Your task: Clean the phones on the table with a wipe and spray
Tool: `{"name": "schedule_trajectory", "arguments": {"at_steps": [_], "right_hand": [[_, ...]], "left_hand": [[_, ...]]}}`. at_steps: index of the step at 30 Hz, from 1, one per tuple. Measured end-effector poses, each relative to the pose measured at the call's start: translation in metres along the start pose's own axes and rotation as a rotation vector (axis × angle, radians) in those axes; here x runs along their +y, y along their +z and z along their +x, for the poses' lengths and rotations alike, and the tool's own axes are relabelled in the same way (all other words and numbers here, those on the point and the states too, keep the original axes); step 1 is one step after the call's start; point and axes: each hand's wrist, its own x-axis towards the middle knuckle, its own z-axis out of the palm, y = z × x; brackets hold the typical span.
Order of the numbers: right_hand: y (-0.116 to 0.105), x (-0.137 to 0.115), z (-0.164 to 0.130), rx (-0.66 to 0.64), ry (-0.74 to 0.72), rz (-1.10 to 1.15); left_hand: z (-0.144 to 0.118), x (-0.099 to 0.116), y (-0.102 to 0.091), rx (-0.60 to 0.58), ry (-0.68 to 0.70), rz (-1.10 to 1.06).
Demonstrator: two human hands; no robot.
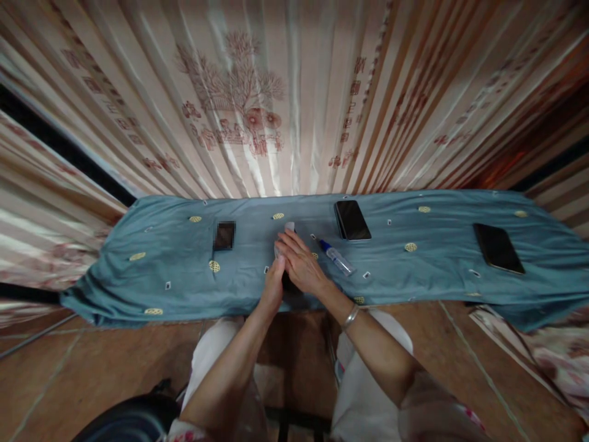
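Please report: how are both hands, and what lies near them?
Left hand, right hand: together over dark object, mostly hidden. Blue-topped bottle: lying near right hand.

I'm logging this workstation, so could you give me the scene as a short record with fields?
Left hand: beside the right hand, the two touching; left hand at a mostly hidden dark object
Right hand: over that object; silver bracelet on the wrist
Pale piece: whitish tip beyond the fingers, material unclear
Right of hands: blue-topped clear bottle, lying down; black phone; farther right, dark flat device
Left of hands: pixelated dark rectangle
Surface: blue patterned cloth
Backdrop: printed curtain
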Motion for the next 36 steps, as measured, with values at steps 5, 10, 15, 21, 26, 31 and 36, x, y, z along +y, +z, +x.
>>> {"name": "schedule_trajectory", "arguments": {"at_steps": [5,10,15,21,26,31,36], "right_hand": [[0.0,0.01,0.007,0.054,0.014,-0.04],[0.001,0.02,0.012,0.077,0.075,-0.022],[-0.002,0.025,0.018,0.1,0.212,0.053],[-0.003,0.026,0.022,0.125,0.289,0.184],[-0.004,0.031,0.025,0.121,0.392,0.281],[-0.004,0.033,0.026,0.115,0.463,0.258],[-0.003,0.034,0.026,0.122,0.507,0.197]], "left_hand": [[-0.001,0.002,0.004,-0.01,0.102,0.178],[-0.002,0.002,0.001,0.007,0.07,0.212],[-0.006,0.004,-0.006,-0.035,0.041,0.314],[-0.016,0.014,-0.002,-0.038,-0.029,0.325],[-0.02,0.018,0.0,-0.042,-0.091,0.269],[-0.02,0.018,0.001,-0.06,-0.116,0.232],[-0.017,0.016,-0.002,-0.071,-0.119,0.208]]}}
